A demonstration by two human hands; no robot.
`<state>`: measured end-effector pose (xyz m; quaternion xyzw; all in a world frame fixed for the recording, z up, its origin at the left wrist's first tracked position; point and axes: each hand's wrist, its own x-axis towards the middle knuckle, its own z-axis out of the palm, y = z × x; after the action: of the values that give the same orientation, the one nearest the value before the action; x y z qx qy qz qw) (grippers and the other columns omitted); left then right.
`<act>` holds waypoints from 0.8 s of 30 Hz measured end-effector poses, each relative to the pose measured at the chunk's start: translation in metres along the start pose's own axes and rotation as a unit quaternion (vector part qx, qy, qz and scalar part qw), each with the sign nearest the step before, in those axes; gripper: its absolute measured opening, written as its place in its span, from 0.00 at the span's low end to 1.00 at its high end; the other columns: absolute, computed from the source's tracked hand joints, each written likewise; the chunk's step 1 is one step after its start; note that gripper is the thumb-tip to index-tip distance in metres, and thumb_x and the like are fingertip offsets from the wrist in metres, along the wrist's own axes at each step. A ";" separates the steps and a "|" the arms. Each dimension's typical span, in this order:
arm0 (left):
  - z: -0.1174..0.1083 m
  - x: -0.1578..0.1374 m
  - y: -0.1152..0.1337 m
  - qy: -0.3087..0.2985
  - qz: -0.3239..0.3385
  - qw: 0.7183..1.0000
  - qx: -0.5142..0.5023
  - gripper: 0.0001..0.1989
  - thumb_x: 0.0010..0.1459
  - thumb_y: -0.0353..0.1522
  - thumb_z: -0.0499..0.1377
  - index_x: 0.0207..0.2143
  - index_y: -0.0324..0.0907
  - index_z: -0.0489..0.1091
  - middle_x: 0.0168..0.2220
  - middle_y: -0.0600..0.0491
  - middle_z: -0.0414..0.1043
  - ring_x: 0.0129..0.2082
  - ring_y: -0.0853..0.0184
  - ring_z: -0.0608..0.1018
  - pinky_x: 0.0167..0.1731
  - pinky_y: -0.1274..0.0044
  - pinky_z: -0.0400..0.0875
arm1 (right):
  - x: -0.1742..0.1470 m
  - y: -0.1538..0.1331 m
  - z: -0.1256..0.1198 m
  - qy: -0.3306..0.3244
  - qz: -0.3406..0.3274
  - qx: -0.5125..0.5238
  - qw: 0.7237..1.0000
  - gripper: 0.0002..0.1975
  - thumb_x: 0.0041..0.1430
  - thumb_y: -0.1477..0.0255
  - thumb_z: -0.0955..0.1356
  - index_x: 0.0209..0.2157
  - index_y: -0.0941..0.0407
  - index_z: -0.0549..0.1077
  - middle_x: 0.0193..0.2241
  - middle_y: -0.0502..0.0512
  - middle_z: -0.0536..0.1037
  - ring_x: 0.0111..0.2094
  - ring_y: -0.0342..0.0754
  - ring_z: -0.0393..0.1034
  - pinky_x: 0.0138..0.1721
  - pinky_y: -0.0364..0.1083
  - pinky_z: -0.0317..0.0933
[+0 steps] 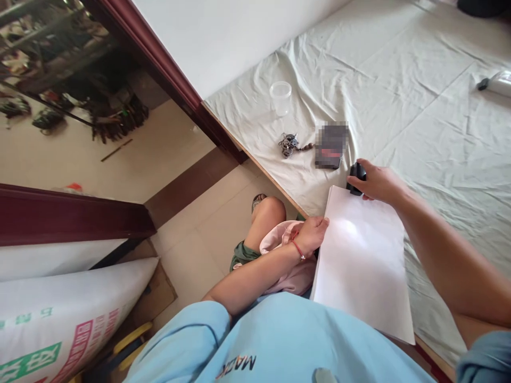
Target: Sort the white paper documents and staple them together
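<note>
A stack of white paper sheets lies at the bed's edge in front of me, its near end close to my shirt. My left hand is closed on the stack's left edge, thumb on top. At the far edge of the sheets, my right hand grips a small black stapler-like tool, thumb and fingers around it. The tool meets the paper's edge; whether sheets sit inside it is hidden. Just beyond it lies a dark, flat rectangular object, blurred out, beside a bunch of keys with a beaded strap.
A clear plastic cup stands on the pale bedsheet. A white bottle lies at far right. Left of the bed are the tiled floor, a dark red door frame and a large printed sack.
</note>
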<state>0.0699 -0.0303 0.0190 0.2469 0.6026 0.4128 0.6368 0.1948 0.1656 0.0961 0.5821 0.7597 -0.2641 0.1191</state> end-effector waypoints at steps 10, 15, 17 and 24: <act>-0.002 0.005 -0.005 0.017 0.041 0.994 0.102 0.23 0.67 0.44 0.53 0.22 0.43 0.56 0.21 0.59 0.55 0.24 0.72 0.59 0.27 0.74 0.51 | 0.014 -0.011 -0.006 0.215 -0.106 -0.060 0.969 0.40 0.71 0.48 0.55 0.74 0.59 0.56 0.70 0.73 0.60 0.70 0.75 0.52 0.65 0.70 0.55; -0.001 0.003 -0.004 0.014 0.039 0.996 0.075 0.24 0.66 0.49 0.54 0.23 0.43 0.60 0.21 0.58 0.58 0.25 0.70 0.62 0.27 0.75 0.54 | 0.040 -0.012 0.019 0.172 -0.116 -0.051 0.977 0.40 0.73 0.49 0.52 0.75 0.59 0.53 0.75 0.65 0.50 0.76 0.67 0.40 0.72 0.70 0.42; -0.001 0.002 -0.003 0.019 0.038 0.996 0.078 0.25 0.66 0.49 0.55 0.23 0.43 0.60 0.20 0.58 0.57 0.25 0.70 0.62 0.27 0.75 0.54 | 0.047 -0.010 0.030 0.161 -0.107 -0.043 0.980 0.41 0.73 0.48 0.52 0.75 0.59 0.53 0.76 0.65 0.49 0.76 0.67 0.39 0.72 0.72 0.40; -0.001 0.001 -0.002 0.026 0.029 0.993 0.109 0.23 0.68 0.45 0.53 0.22 0.44 0.56 0.21 0.58 0.54 0.24 0.71 0.59 0.27 0.74 0.53 | 0.043 -0.008 0.042 0.207 -0.116 -0.066 0.969 0.37 0.74 0.52 0.51 0.76 0.57 0.52 0.76 0.64 0.49 0.77 0.65 0.36 0.72 0.74 0.36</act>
<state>0.0690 -0.0306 0.0168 0.3214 0.6532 0.3689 0.5779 0.1691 0.1773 0.0425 0.5228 0.8459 -0.0996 -0.0343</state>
